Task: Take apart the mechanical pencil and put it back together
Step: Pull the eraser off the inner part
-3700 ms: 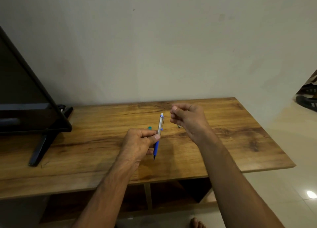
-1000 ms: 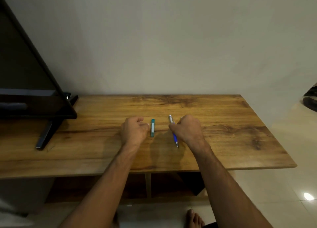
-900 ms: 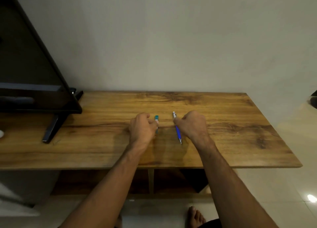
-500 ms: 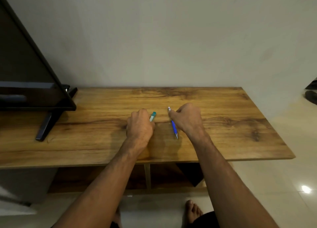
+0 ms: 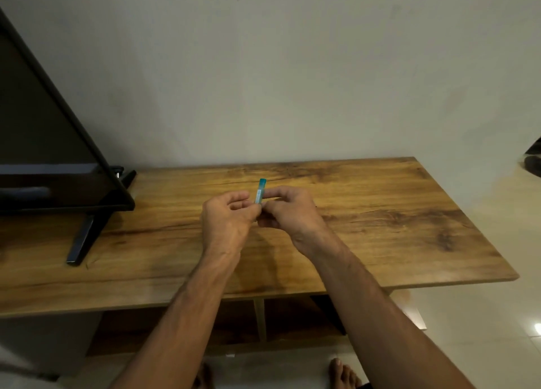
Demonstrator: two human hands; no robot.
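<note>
Pencil parts are hard to pick out: the one piece clearly visible is a small teal case with a pale label, whose writing is too small to read. It stands nearly upright above the middle of the desk, its top end clear of the fingers and its lower end hidden between both hands. The left hand has its grip pressed together on the lower part of the case, thumb and fingers curled round it. The right hand meets it from the other side, its grip pinching the case just under the label, forefinger stretched along the side. Whether the blue pencil itself lies under the hands cannot be told. Both bare forearms reach in from below. At the desk's left end stands a dark screen on a black slanted foot. Behind is a plain pale wall, and bare toes show on the tiled floor below.
</note>
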